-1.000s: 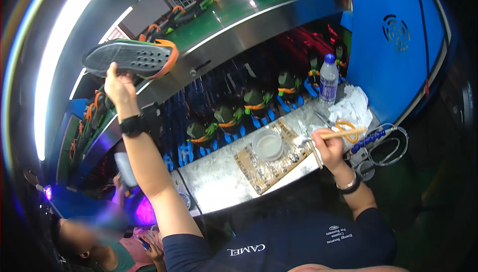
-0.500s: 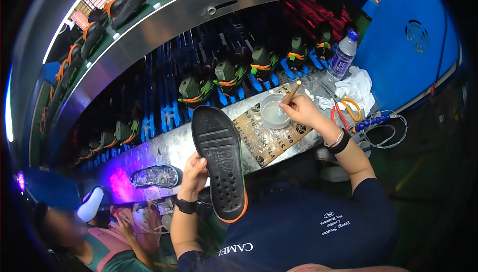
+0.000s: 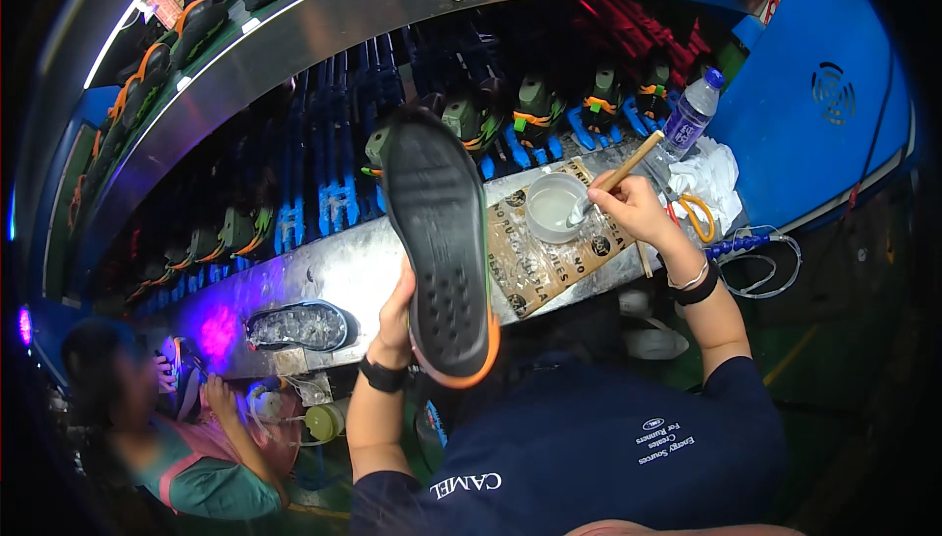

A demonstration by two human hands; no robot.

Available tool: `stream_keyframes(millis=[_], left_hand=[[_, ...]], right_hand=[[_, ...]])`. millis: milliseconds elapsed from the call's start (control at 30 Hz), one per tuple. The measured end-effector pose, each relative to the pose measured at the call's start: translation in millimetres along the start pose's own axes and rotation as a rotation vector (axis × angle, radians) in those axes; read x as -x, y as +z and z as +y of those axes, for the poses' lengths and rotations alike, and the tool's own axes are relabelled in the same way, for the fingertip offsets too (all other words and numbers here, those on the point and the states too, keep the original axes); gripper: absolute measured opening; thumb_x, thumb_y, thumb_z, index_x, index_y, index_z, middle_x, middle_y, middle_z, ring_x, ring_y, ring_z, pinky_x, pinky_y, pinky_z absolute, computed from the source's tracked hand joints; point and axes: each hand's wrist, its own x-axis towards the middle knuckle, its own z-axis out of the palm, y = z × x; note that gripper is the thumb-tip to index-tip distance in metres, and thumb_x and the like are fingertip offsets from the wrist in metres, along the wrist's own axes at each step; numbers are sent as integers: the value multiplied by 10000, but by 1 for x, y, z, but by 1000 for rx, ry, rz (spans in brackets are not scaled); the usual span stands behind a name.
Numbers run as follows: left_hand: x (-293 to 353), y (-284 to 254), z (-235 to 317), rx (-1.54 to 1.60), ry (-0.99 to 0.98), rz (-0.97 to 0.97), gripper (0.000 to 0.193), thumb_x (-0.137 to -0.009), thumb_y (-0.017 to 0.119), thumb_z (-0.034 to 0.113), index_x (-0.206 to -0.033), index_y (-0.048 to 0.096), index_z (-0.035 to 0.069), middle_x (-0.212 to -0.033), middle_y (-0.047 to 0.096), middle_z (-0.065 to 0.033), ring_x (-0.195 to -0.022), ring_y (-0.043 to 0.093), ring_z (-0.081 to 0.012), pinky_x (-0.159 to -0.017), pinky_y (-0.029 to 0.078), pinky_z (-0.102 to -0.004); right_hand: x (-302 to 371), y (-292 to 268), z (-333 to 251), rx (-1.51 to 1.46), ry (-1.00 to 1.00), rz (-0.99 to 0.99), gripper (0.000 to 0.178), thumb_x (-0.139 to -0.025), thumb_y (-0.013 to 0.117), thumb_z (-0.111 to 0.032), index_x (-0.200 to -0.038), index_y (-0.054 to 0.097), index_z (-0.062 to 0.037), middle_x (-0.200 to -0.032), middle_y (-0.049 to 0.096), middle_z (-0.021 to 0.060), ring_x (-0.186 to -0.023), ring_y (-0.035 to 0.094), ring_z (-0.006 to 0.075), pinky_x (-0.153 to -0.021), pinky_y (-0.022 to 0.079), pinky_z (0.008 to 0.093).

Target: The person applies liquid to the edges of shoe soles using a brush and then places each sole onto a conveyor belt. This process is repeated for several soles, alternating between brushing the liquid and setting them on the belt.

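One black sole (image 3: 442,212) with an orange heel rim hangs in the air over the middle of the bench (image 3: 339,266), toe toward the far edge, heel past the near edge, its pitted face toward the camera. The left hand (image 3: 394,328) has its fingers bent round the sole's left side near the heel, gripping it. To the right of the sole, the right hand (image 3: 633,210) pinches one wooden-handled brush (image 3: 640,160), fingers curled; the white tip is at the right rim of one clear tub (image 3: 554,236) of cloudy liquid.

The tub stands on one cardboard sheet (image 3: 549,281), printed with dark capitals and round marks, near the bench's right end. Toward the far right corner are one bottle (image 3: 695,107), its purple label bearing pale characters, white crumpled paper (image 3: 711,183) and orange-handled scissors (image 3: 699,219). A second sole (image 3: 299,328) lies by the near edge, left. Five shoes (image 3: 535,102) line the far edge rightward; those farther left are too dim to count. The navy shirt (image 3: 608,448) carries white lettering in two places.
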Motion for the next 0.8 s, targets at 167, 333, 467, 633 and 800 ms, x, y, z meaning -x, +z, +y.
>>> stream_keyframes(millis=[167,333,467,633,800], left_hand=[[-45,24,48,-394,398,-128,608,-714,637,167,-1207,328,-10,-1105,490,-113,-1045,467,-205,-900,345,-322],[-64,62,65,-635,528,-204,555,-679,691,61,-1127,370,-3,-1008,540,-112,-900,555,-187,-793,442,-313],[-63,80,68,-717,523,-229,590,-669,703,68,-1141,355,4,-1002,544,-112,-896,563,-190,-798,445,-319],[-60,91,71,-806,471,-278,692,-641,724,63,-1197,315,2,-1030,527,-112,-927,553,-189,-825,434,-319],[-55,97,72,-829,412,-285,734,-635,730,64,-1224,296,-2,-1064,509,-115,-962,534,-190,-841,422,-315]], right_hand=[[6,-1,-6,10,-114,72,170,-795,572,-160,-812,570,9,-637,503,-18,-562,428,41,-502,352,195],[20,-3,-32,-402,-287,220,117,-806,553,-90,-884,558,-3,-725,527,5,-621,467,54,-555,374,183],[39,-2,-54,-499,-385,182,108,-806,543,-64,-894,555,-2,-746,536,10,-641,470,46,-562,377,183],[46,5,-58,-358,-468,83,96,-788,551,-25,-880,554,0,-737,538,9,-616,452,34,-542,357,178],[39,7,-64,-250,-567,79,98,-767,556,4,-865,556,4,-732,542,27,-611,465,69,-530,358,207]])
